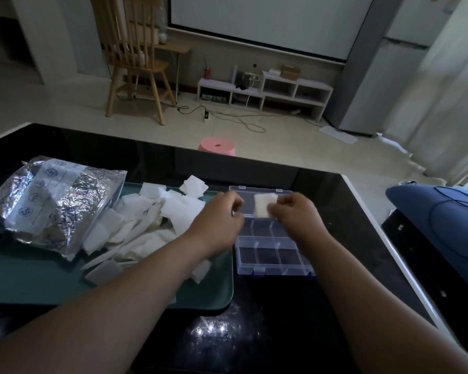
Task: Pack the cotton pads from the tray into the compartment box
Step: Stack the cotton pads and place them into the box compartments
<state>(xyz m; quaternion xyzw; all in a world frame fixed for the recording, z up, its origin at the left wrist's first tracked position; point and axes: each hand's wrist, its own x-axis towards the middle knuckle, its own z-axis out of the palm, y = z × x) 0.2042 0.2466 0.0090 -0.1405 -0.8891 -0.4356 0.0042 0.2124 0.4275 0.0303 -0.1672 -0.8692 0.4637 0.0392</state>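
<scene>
A clear plastic compartment box lies open on the black table, its lid folded back. My right hand pinches a small stack of white cotton pads above the box's far compartments. My left hand hovers at the box's left edge with its fingers curled; whether it touches the box or the pads I cannot tell. Several loose cotton pads lie heaped on the dark green tray to the left of the box.
A crinkled silver foil bag rests on the tray's left part. A blue cushion lies beyond the table's right edge. Past the far edge stand a pink stool and a wooden chair.
</scene>
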